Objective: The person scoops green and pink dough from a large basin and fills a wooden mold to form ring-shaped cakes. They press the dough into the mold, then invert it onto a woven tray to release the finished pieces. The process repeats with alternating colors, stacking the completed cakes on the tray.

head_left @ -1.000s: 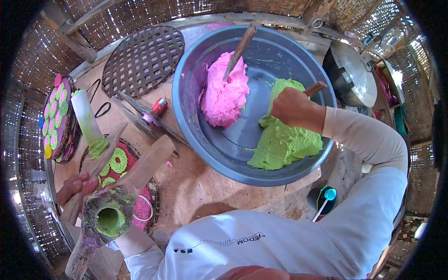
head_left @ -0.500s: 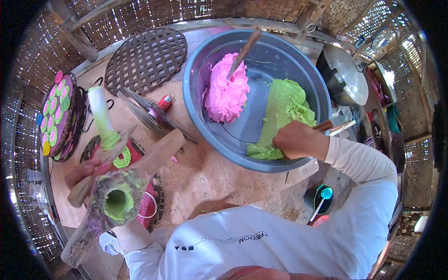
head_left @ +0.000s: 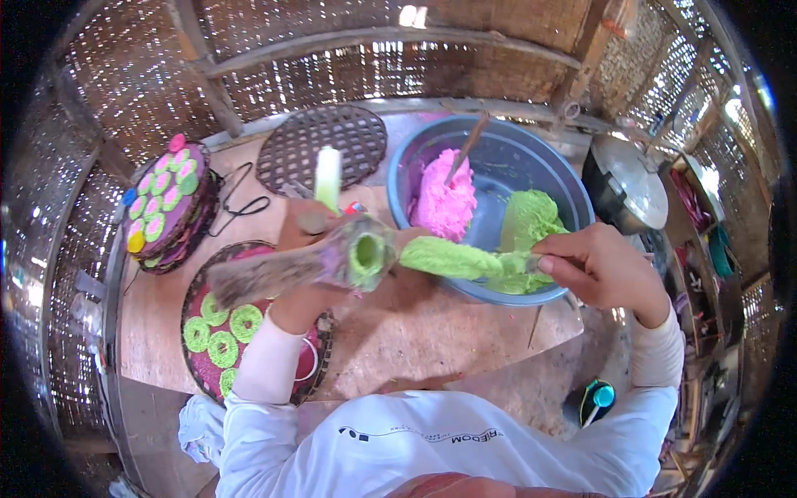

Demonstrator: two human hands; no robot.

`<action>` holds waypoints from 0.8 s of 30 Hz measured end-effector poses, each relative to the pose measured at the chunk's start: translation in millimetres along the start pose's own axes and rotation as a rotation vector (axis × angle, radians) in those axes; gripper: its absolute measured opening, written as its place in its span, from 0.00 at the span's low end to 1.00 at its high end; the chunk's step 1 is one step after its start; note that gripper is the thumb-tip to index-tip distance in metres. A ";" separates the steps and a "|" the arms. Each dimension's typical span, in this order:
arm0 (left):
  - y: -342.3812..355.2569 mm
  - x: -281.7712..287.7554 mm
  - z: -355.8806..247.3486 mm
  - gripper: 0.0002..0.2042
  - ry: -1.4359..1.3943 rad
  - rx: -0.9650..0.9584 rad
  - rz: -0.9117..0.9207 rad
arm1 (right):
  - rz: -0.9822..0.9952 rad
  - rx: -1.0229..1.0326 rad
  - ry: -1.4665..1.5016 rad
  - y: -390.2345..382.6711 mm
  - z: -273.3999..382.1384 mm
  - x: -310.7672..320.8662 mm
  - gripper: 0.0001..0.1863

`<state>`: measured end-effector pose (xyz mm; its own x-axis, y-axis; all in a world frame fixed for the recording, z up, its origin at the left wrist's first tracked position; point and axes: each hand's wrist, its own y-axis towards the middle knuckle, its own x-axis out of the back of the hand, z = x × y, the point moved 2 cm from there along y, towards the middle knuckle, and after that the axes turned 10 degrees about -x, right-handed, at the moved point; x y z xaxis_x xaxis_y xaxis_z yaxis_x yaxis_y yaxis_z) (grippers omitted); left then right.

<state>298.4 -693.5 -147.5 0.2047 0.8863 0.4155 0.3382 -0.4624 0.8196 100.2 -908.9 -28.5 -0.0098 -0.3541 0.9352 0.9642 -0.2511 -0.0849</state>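
My left hand (head_left: 303, 228) grips a wooden hand press (head_left: 274, 274), partly hidden behind it. The press has a round opening (head_left: 365, 253) lined with green dough, facing up. A white plunger (head_left: 329, 176), green at its lower end, stands beyond it. My right hand (head_left: 606, 266) is closed on a spatula, its blade mostly covered by a long lump of green dough (head_left: 452, 258) whose tip is close to the press opening. Behind is a blue tub (head_left: 490, 199) with more green dough (head_left: 530, 217) and pink dough (head_left: 444, 199), a wooden stick (head_left: 466, 151) standing in the pink.
A round woven tray (head_left: 199, 363) with several green dough rings (head_left: 246, 322) lies below my left arm. Stacked trays of pink-and-green pieces (head_left: 166, 199) stand at far left. At the back lies a lattice tray (head_left: 324, 149); a lidded pot (head_left: 627, 183) stands right of the tub.
My right hand has lifted a load of green dough out of the tub and brought it left to the press. My left hand has moved the press rightward and up, uncovering the ring tray.
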 end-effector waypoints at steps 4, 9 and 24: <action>7.4 4.1 -21.9 0.16 -0.100 0.054 0.033 | -0.197 0.180 -0.185 6.9 25.7 -14.4 0.08; 7.7 13.3 -42.6 0.21 0.166 0.009 0.004 | -0.328 0.197 -0.461 22.5 95.4 -60.8 0.06; -14.6 35.2 -22.0 0.18 0.389 -0.057 -0.539 | -0.770 0.133 0.308 13.4 74.8 -130.3 0.07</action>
<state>280.5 -655.0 -136.2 -0.3290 0.9433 0.0448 0.2493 0.0410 0.9676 134.2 -798.7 -125.8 -0.7310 -0.3628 0.5779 0.6818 -0.4218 0.5977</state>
